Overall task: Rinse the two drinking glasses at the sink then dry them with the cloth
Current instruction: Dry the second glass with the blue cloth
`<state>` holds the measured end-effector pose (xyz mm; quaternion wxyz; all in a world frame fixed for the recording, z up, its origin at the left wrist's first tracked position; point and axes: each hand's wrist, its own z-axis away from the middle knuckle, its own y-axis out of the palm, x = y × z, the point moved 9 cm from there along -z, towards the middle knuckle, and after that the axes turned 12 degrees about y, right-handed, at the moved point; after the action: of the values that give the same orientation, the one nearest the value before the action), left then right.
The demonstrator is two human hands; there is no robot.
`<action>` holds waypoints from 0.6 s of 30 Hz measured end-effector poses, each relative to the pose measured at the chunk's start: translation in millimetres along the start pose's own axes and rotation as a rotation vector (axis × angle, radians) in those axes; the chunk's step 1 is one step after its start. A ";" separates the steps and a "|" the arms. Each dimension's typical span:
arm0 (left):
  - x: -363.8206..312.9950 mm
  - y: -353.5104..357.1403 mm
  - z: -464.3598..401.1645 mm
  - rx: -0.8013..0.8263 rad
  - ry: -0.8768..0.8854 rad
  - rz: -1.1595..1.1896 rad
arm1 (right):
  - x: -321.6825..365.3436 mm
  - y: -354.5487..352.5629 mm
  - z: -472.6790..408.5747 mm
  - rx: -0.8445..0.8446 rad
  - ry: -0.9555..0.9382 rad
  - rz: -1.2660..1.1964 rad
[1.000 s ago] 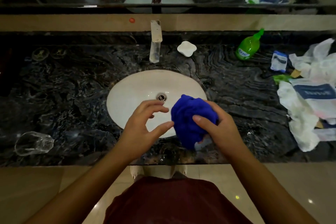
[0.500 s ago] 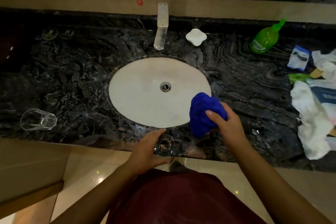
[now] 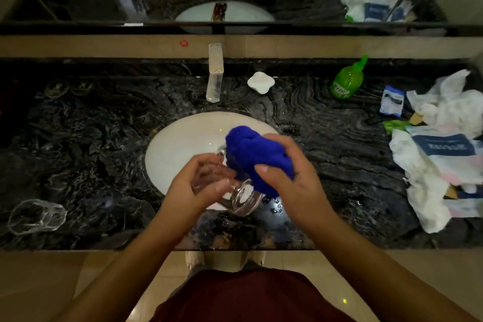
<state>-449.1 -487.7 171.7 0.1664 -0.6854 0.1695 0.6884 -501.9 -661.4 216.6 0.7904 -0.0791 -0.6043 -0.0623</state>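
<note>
Head view: both forearms reach in over the sink [image 3: 177,144]. Left hand [image 3: 198,185] curls its grip around a glass [image 3: 235,196] tilted on its side. Right hand [image 3: 290,178] clamps a bunched blue cloth [image 3: 253,154] against the glass's mouth. A second glass [image 3: 35,215] lies on the surface [image 3: 91,138], far left.

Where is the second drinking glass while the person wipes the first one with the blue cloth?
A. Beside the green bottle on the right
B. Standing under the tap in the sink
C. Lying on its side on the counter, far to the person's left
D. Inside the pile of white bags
C: the second glass lies tipped over on the dark counter at far left, while the left hand holds the other glass against the blue cloth.
</note>
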 end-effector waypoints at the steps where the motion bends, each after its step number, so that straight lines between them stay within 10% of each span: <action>1: -16.3 -2.7 -5.8 -0.035 0.042 0.043 | 17.7 13.0 6.7 0.008 -0.088 0.014; 14: -32.0 -45.2 -20.0 -0.315 -0.158 0.717 | 67.6 125.7 29.2 -0.272 -0.642 0.417; 18: -32.2 -56.5 -21.2 -0.223 -0.167 0.657 | 74.0 136.4 9.1 -0.289 -0.470 0.241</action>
<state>-404.0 -447.2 203.5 -0.1265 -0.5495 0.2907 0.7730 -464.6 -526.2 283.5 0.6111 -0.2740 -0.7419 -0.0333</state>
